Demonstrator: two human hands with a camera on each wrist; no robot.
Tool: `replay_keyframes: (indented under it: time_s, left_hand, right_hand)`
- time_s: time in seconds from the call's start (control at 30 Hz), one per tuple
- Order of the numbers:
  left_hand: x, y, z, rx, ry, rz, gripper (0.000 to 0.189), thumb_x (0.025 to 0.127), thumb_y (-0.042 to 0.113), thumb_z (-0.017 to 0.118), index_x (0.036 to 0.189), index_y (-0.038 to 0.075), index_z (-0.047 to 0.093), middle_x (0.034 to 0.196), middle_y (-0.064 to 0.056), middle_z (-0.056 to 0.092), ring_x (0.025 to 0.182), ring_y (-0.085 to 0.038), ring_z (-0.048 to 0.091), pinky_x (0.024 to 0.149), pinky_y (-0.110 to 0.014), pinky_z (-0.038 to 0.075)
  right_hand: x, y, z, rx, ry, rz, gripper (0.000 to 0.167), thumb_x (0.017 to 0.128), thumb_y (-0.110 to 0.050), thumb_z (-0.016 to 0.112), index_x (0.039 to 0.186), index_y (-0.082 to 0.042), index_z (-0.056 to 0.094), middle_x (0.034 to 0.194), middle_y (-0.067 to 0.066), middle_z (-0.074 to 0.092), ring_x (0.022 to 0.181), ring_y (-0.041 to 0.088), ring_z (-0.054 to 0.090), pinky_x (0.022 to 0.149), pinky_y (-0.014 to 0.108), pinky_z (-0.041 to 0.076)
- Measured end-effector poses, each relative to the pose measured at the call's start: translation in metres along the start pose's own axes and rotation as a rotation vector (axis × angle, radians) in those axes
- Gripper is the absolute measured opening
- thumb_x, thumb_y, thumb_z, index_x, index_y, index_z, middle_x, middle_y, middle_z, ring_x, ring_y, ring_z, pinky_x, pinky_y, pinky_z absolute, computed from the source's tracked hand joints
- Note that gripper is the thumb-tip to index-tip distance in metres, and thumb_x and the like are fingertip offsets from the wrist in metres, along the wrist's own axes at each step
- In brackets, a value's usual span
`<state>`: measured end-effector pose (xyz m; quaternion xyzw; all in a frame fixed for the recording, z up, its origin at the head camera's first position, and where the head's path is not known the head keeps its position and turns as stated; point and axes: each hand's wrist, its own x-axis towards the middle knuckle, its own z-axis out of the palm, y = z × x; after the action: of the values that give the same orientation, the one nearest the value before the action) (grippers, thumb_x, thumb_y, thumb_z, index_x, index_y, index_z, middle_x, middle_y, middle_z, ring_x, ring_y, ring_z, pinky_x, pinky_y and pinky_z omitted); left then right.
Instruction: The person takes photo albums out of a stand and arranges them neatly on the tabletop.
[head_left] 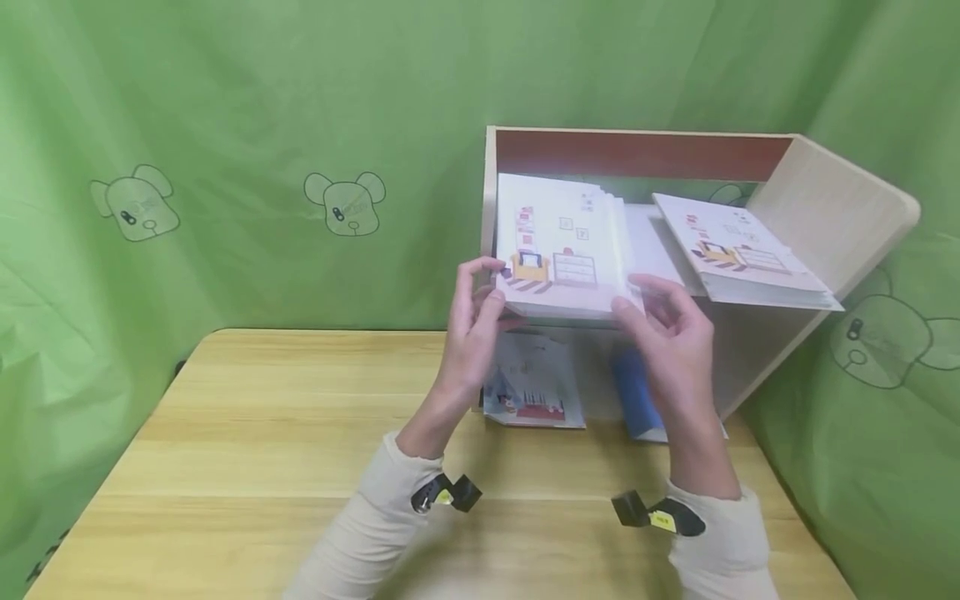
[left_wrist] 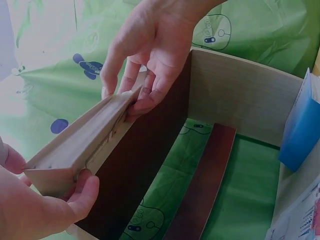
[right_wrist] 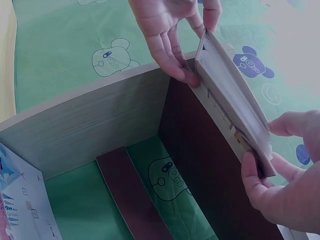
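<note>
A white illustrated book (head_left: 570,250) is held by both hands over the left part of a small wooden shelf's upper board. My left hand (head_left: 467,342) grips its left lower corner, thumb on the cover and fingers round the edge. At the right lower corner, my right hand (head_left: 678,342) pinches it the same way. The left wrist view shows the book's page edges (left_wrist: 95,125) between its covers, one hand at each end. A similar white book (head_left: 742,242) lies tilted on the right of the upper board, its near edge jutting out over the front.
The wooden shelf (head_left: 832,208) has a reddish-brown back board (head_left: 645,154) and stands on a wood-grain table (head_left: 300,433). In its lower part are a picture book (head_left: 532,387) at left and a blue book (head_left: 637,396) at right. A green curtain (head_left: 247,100) hangs behind.
</note>
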<state>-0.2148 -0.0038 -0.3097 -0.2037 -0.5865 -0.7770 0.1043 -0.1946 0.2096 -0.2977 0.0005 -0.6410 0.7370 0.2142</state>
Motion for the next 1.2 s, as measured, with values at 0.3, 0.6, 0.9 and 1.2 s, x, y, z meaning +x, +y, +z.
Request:
replay_keyframes:
  time_s: [0.3, 0.6, 0.9, 1.2]
  left_hand:
    - [-0.006, 0.006, -0.006, -0.082, -0.006, -0.048, 0.033, 0.099, -0.001, 0.043, 0.131, 0.006, 0.047, 0.141, -0.021, 0.053, 0.124, -0.031, 0.059, 0.103, -0.039, 0.054]
    - [-0.013, 0.001, -0.013, -0.008, -0.022, -0.049, 0.038, 0.095, 0.0, 0.049, 0.132, 0.009, 0.049, 0.143, -0.016, 0.054, 0.129, -0.028, 0.056, 0.108, -0.042, 0.05]
    - [-0.017, -0.008, -0.021, -0.004, -0.079, -0.01, 0.047, 0.092, -0.001, 0.05, 0.138, 0.01, 0.047, 0.14, -0.018, 0.056, 0.128, -0.03, 0.057, 0.106, -0.044, 0.051]
    - [-0.02, -0.013, -0.029, 0.018, -0.169, 0.03, 0.045, 0.096, 0.001, 0.049, 0.14, 0.008, 0.044, 0.139, -0.022, 0.055, 0.129, -0.032, 0.057, 0.108, -0.042, 0.051]
  right_hand:
    - [-0.005, 0.003, -0.001, -0.008, -0.026, -0.016, 0.048, 0.089, -0.001, 0.077, 0.135, -0.006, 0.061, 0.127, 0.016, 0.06, 0.116, 0.026, 0.062, 0.091, 0.02, 0.057]
    - [-0.014, 0.012, -0.009, 0.036, -0.075, -0.036, 0.058, 0.088, 0.002, 0.077, 0.141, -0.006, 0.056, 0.127, 0.016, 0.062, 0.113, 0.024, 0.065, 0.091, 0.022, 0.058]
    - [-0.018, 0.021, -0.011, 0.03, -0.098, -0.054, 0.055, 0.089, 0.004, 0.075, 0.141, -0.005, 0.056, 0.128, 0.016, 0.061, 0.116, 0.025, 0.064, 0.093, 0.025, 0.057]
    - [-0.022, 0.023, -0.015, -0.021, -0.107, -0.066, 0.055, 0.09, 0.002, 0.076, 0.141, -0.006, 0.057, 0.127, 0.016, 0.06, 0.119, 0.024, 0.063, 0.095, 0.026, 0.056]
